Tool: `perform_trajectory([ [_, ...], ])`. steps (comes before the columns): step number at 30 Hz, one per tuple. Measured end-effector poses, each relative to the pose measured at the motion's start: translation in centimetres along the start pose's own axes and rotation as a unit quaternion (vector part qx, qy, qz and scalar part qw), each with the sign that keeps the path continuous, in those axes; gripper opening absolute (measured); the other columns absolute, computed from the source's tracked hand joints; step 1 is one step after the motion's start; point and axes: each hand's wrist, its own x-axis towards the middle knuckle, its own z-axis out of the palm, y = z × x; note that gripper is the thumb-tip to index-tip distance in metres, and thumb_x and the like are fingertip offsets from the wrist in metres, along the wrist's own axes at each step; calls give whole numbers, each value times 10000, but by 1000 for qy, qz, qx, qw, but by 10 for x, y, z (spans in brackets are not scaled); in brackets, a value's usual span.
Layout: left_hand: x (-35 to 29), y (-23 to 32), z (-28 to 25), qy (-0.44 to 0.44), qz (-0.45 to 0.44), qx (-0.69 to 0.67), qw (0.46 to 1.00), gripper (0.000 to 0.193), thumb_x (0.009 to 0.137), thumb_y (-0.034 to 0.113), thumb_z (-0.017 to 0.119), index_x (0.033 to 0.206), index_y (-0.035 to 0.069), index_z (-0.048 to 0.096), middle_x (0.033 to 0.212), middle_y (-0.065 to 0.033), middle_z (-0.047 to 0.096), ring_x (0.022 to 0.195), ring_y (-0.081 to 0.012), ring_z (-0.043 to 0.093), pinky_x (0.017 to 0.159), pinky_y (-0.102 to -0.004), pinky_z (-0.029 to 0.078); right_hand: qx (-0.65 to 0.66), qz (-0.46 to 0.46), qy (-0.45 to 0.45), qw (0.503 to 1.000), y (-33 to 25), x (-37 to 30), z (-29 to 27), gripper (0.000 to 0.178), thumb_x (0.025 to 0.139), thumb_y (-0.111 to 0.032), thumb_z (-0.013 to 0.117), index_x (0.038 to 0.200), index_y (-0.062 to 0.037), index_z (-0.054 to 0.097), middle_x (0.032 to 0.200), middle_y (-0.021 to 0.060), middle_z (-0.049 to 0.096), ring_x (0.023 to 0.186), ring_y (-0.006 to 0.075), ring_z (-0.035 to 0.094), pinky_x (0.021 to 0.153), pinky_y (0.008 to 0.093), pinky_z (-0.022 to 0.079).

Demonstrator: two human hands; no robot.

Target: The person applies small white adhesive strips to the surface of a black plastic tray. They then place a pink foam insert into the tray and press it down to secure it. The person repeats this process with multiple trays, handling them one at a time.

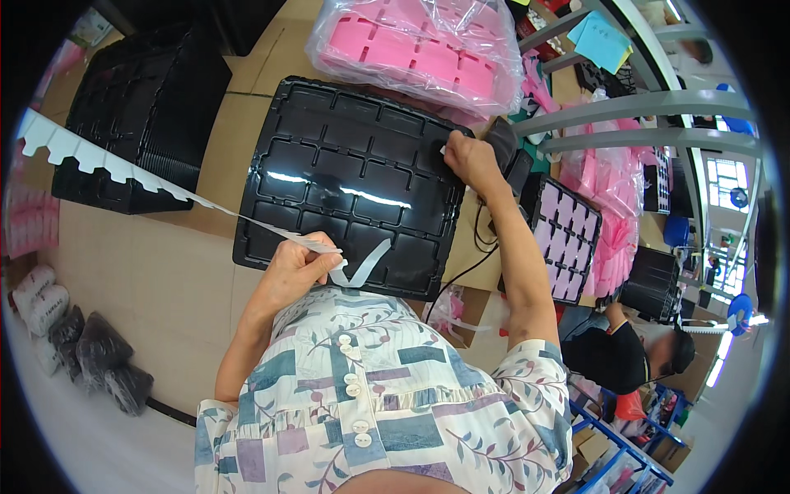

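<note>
A black plastic tray (329, 128) with rows of shallow rectangular compartments lies in front of me on the table. My left hand (295, 267) is closed at the tray's near edge, pinching a long white label strip (123, 169) with a notched edge. The strip runs off to the far left, and its loose tail curls over the tray's near compartments. Over the tray's far right corner, my right hand (476, 160) is closed with its fingertips down. A small white piece (444, 151), perhaps a label, shows at those fingertips.
Stacked black trays (144, 115) stand at the left. Pink trays in clear plastic (411, 49) lie beyond my tray. At the right are a tray of pink pieces (564, 239), grey metal rails (634, 107), a black cable (465, 276) and a co-worker in black (605, 358).
</note>
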Motion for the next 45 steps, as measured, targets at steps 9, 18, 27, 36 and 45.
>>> perform_trajectory([
  [9,-10,16,5,88,-11,-88,992,152,954,142,625,929,3,682,697,-20,619,519,-42,511,469,-181,386,556,276,116,775,-2,-19,-8,100,938,-151,572,906,-59,595,672,-13,531,545,33,433,472,223,358],
  [18,6,20,11,82,75,-69,991,163,976,60,521,1060,-31,627,728,-63,629,562,-85,566,503,-194,450,863,216,-15,457,-105,-73,-21,42,907,-71,613,902,-68,571,732,30,521,464,1,305,377,171,245],
  [27,23,29,21,121,106,-63,985,202,930,-20,560,1129,-49,562,906,-91,656,688,-101,639,542,-219,527,614,199,-35,763,-184,-28,-63,157,931,-156,618,964,-6,651,708,9,636,569,74,542,533,232,437],
  [36,18,36,23,129,132,-80,980,129,934,36,593,1034,-40,620,862,-95,671,661,-102,638,531,-225,533,467,124,27,875,-197,-26,-81,140,834,-136,713,856,-5,669,714,98,678,593,148,650,557,272,492],
  [45,25,28,29,97,31,-331,938,158,925,143,610,926,-14,610,814,-94,659,547,-103,596,418,-211,420,145,-162,283,934,-201,-39,-58,176,720,-23,723,890,-13,677,651,29,530,505,156,528,445,282,414],
])
